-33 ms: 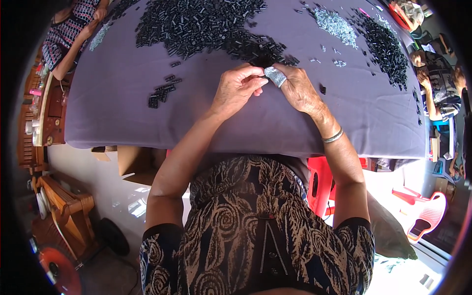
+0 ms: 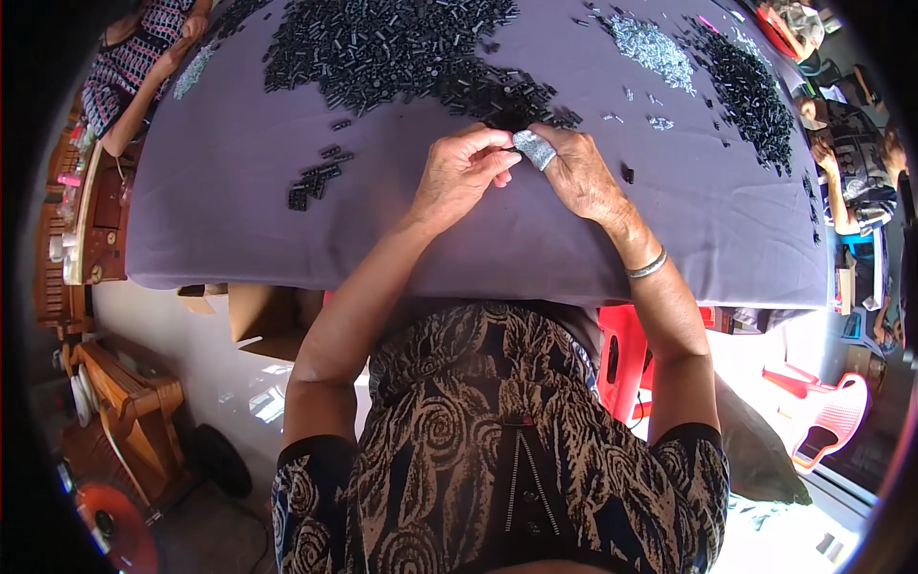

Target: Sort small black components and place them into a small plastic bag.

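My left hand [image 2: 461,174] and my right hand [image 2: 580,172] meet over the table at the near edge of a large heap of black plastic parts [image 2: 392,53]. A pinch of my left thumb and fingers closes on a small black part [image 2: 514,149], of which only a dark sliver shows. Grey wrapping [image 2: 535,149] covers my right thumb, which presses in close beside the left fingertips. Fingers of the right hand are curled underneath, so what they hold is hidden. To the left lies a small group of black parts [image 2: 316,182]; one loose black part [image 2: 627,174] rests right of my right hand.
A purple-grey cloth [image 2: 239,239] covers the table. Silvery small pieces [image 2: 655,53] and another black heap [image 2: 754,100] lie at the far right. People sit at the left [image 2: 143,72] and right [image 2: 851,158]. Below are a cardboard box [image 2: 258,316] and a red stool [image 2: 622,359].
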Motion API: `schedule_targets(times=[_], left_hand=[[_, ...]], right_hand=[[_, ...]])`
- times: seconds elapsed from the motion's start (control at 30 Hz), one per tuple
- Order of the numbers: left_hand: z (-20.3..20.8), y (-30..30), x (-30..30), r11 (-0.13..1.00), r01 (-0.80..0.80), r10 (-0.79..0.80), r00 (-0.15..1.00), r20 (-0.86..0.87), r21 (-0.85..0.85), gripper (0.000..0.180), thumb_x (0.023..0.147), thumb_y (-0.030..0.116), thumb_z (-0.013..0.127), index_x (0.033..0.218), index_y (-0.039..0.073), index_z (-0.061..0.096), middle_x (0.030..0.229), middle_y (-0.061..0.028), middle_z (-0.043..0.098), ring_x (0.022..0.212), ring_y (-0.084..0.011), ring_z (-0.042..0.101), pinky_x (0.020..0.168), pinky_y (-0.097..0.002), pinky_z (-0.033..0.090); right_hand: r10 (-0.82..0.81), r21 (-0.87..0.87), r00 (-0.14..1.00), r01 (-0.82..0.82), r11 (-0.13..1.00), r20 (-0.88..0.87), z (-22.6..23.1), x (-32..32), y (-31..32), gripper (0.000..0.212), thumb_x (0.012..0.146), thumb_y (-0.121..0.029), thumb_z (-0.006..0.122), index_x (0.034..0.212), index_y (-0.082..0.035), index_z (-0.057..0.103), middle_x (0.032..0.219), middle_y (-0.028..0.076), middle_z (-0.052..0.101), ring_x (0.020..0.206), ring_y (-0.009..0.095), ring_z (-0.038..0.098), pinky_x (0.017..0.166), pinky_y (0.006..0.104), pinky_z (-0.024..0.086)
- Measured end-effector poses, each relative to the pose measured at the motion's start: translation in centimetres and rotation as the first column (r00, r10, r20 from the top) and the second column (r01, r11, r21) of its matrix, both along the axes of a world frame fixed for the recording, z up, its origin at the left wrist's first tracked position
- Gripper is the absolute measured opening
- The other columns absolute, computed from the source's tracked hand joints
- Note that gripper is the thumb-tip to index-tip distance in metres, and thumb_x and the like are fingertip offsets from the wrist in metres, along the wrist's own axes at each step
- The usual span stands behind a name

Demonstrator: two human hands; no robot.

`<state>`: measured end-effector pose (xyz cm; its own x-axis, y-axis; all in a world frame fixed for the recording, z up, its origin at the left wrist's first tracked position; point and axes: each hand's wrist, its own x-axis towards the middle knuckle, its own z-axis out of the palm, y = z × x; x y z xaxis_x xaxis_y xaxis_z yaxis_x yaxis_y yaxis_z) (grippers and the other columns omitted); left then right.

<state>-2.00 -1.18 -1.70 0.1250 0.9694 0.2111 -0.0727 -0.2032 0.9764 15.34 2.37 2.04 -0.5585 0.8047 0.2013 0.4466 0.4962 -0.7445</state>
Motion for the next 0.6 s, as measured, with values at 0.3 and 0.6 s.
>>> schedule_targets(times=[0.3, 0.6], left_hand=[[0.8, 0.1, -0.1, 0.909, 0.103, 0.066, 0.921, 0.383, -0.404, 0.02, 0.082, 0.004, 0.063, 0.099, -0.005, 0.06, 0.084, -0.0105, 0.063, 0.067, -0.0154, 0.061, 0.061, -0.0345, 0.057], [0.4, 0.0, 0.8, 0.969, -0.004, 0.051, 0.981, 0.186, -0.248, 0.022, 0.082, 0.005, 0.064, 0.101, -0.005, 0.06, 0.084, -0.0116, 0.064, 0.068, -0.0172, 0.064, 0.061, -0.0272, 0.055]], right_hand=[[0.092, 0.08, 0.995, -0.088, 0.993, -0.046, 0.5, -0.2, 0.3, 0.022, 0.09, -0.019, 0.047, 0.09, 0.001, 0.056, 0.073, 0.02, 0.057, 0.07, 0.039, 0.056, 0.062, 0.0415, 0.045], [0.14, -0.022, 0.989, -0.141, 0.99, -0.056, -0.6, 0.5, 1.8, 0.023, 0.088, -0.02, 0.046, 0.091, 0.0, 0.056, 0.075, 0.017, 0.059, 0.07, 0.035, 0.056, 0.066, 0.0387, 0.045]])
